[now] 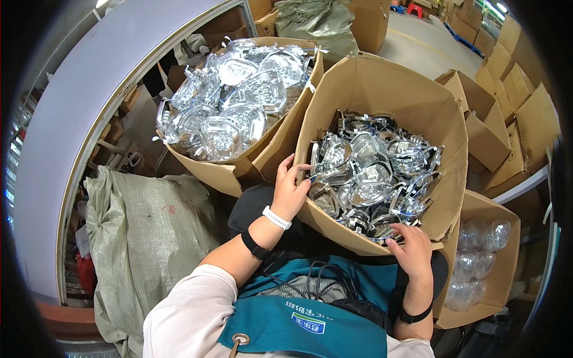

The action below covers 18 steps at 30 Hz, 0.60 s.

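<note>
A large open cardboard box [382, 89] sits tilted in front of me, filled with several shiny chrome-coloured frame pieces [370, 173]. My left hand [290, 188] grips the box's left rim, fingers curled over the edge and touching the nearest shiny pieces. My right hand [410, 250] rests on the box's near rim, fingertips over the edge beside the pieces at the bottom of the pile. Both wrists wear black bands; the left also has a white one.
A second cardboard box [215, 170] at upper left holds several clear-wrapped silver parts [233, 101]. A box of clear plastic trays [477, 262] stands at lower right. A grey woven sack [149, 232] lies at left. More cartons [507, 89] stack at right.
</note>
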Tool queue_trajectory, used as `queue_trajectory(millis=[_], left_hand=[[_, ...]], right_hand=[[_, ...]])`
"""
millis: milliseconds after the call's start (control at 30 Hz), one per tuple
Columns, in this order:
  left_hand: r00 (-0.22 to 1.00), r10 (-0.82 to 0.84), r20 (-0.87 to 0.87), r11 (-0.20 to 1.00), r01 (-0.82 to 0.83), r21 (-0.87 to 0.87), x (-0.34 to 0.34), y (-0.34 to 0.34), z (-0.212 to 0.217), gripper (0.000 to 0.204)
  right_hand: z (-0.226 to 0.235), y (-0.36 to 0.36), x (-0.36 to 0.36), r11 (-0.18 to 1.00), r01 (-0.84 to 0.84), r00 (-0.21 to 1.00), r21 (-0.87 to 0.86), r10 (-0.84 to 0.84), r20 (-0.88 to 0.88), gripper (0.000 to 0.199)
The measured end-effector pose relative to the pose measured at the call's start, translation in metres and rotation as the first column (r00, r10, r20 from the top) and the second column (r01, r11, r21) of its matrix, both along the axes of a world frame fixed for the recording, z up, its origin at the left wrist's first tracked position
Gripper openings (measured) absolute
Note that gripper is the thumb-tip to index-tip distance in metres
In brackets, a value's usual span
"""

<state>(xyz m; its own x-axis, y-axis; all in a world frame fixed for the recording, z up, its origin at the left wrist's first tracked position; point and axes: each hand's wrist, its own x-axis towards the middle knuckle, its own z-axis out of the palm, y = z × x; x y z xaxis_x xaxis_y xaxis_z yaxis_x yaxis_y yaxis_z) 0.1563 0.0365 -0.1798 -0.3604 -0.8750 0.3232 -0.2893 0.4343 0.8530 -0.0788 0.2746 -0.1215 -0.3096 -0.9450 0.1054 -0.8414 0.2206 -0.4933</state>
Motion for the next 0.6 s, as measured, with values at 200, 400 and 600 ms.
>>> queue_trajectory(millis=[200, 400, 600], left_hand=[[1.0, 0.005, 0.004, 1.0, -0.005, -0.009, -0.0004, 0.0016, 0.002, 0.031], [1.0, -0.002, 0.001, 1.0, 0.002, -0.013, -0.0001, 0.0011, 0.0017, 0.031], [1.0, -0.001, -0.003, 1.0, 0.001, -0.003, -0.0001, 0.0025, 0.0037, 0.031]], right_hand=[[-0.0006, 0.0009, -0.0001, 1.0, -0.007, 1.0, -0.015, 0.007, -0.004, 0.034], [-0.0009, 0.0014, 0.0003, 1.0, -0.001, 1.0, -0.008, 0.001, 0.002, 0.034], [0.0002, 0.0011, 0.0005, 1.0, 0.0, 1.0, -0.001, 0.0, 0.01, 0.034]])
